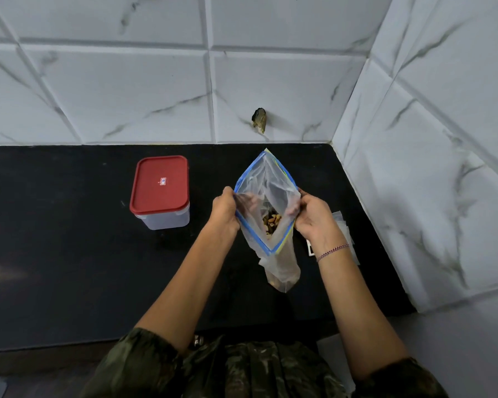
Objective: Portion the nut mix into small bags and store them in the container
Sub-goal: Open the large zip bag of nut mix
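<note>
Between left hand (224, 210), right hand (314, 218), open nut bag (270, 179)

One large clear plastic zip bag with a blue seal strip (266, 182) holds one heap of brown mixed nuts (271, 222), too many to count. One clear rectangular plastic container (163, 221) carries one red lid (160, 182). One pile of small clear plastic bags (346, 229) lies on the one black desk (69, 225); their number cannot be told. Two grips: left grip (224, 209), right grip (314, 216). One red-and-white thread bracelet (332, 251). One dark chipped hole (260, 119) in the wall tiles.
</note>
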`<action>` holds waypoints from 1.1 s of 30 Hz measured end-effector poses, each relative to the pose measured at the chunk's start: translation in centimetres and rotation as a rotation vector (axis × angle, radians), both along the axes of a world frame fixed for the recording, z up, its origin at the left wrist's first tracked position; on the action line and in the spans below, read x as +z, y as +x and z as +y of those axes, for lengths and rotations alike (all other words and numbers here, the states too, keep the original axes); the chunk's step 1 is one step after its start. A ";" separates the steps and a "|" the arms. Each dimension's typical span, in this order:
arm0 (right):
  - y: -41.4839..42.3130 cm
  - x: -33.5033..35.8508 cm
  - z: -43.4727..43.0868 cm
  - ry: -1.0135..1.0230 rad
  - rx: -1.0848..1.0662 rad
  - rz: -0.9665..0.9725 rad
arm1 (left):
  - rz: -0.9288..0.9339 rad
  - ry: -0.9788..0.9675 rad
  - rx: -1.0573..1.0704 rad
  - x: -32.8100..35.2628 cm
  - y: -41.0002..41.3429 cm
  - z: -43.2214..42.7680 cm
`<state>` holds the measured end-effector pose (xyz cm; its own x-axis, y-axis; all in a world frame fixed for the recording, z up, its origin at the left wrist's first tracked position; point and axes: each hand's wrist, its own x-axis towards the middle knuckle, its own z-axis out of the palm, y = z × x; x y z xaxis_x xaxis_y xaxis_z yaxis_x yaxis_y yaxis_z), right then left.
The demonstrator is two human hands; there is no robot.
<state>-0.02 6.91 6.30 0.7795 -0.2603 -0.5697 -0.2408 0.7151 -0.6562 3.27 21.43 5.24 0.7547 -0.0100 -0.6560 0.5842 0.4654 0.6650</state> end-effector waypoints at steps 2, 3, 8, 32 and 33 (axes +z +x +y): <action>0.1 -0.6 -0.9 0.052 0.036 0.008 | 0.044 0.008 -0.022 -0.8 0.2 0.4; 0.1 -0.9 -1.2 0.068 0.074 -0.002 | 0.074 0.026 -0.045 -1.1 0.3 0.7; 0.3 -2.3 -2.5 -0.288 0.213 -0.039 | -0.067 0.322 -0.125 -2.0 0.6 1.0; 3.6 -2.6 -0.5 -1.493 0.735 -0.115 | -0.519 0.955 -0.510 -1.2 3.9 0.8; 3.4 -2.7 -0.8 -1.394 0.713 -0.114 | -0.519 0.975 -0.526 -1.3 3.8 0.9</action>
